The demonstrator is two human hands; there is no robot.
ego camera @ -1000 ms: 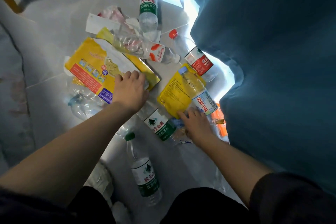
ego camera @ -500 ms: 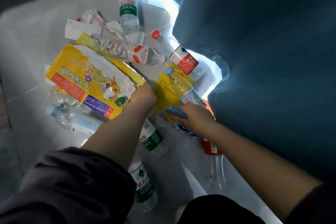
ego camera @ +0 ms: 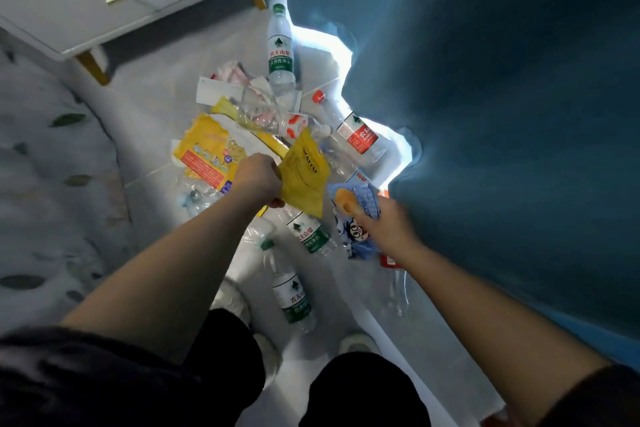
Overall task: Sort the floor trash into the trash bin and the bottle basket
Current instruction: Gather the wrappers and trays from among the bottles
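Left hand (ego camera: 258, 178) gripped a crumpled yellow plastic wrapper (ego camera: 306, 177), held left of the teal fabric surface (ego camera: 485, 114). Right hand (ego camera: 386, 230) clutched a blue printed snack wrapper (ego camera: 360, 204) beside that fabric. Clear plastic bottles (ego camera: 281, 52) lay left of it.

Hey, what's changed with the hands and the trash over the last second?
The left hand came off the large yellow bag, took hold of the small yellow wrapper and lifted it off the floor. The right hand gripped the blue wrapper and raised it too. The large bag and the bottles, such as the red-label bottle, stayed on the floor.
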